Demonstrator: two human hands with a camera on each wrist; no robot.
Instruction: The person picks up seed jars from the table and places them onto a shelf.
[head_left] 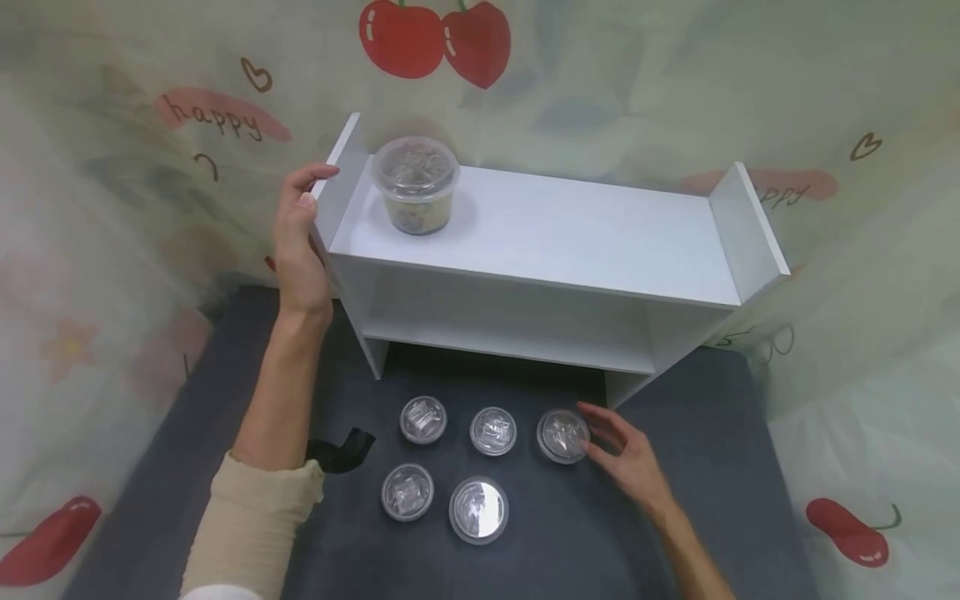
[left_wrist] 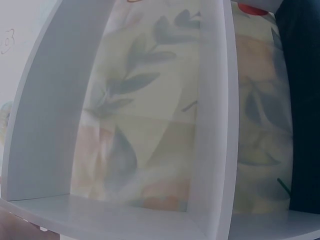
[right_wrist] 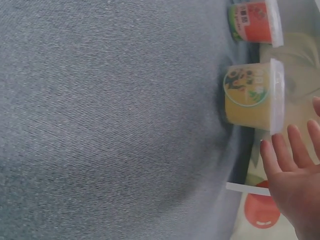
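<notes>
At the upper left end of a white two-tier shelf [head_left: 585, 233], my left hand [head_left: 302, 242] grips the raised side panel, fingers over its edge. The left wrist view looks into the shelf's compartments [left_wrist: 217, 125]. My right hand [head_left: 633, 462] is at the right side of a lidded plastic tub [head_left: 562, 436], thumb and fingers spread at its rim. In the right wrist view that hand's fingers are extended beside the tub with yellow contents [right_wrist: 247, 95]. A larger clear-lidded tub [head_left: 417, 187] stands on the top tier near my left hand.
Several more lidded tubs stand on the dark cloth in front of the shelf, among them a middle one [head_left: 493, 431] and a shiny-lidded one [head_left: 478, 510]. A black strap [head_left: 341, 452] lies by my left forearm. Printed curtains [head_left: 600, 83] hang behind and at both sides.
</notes>
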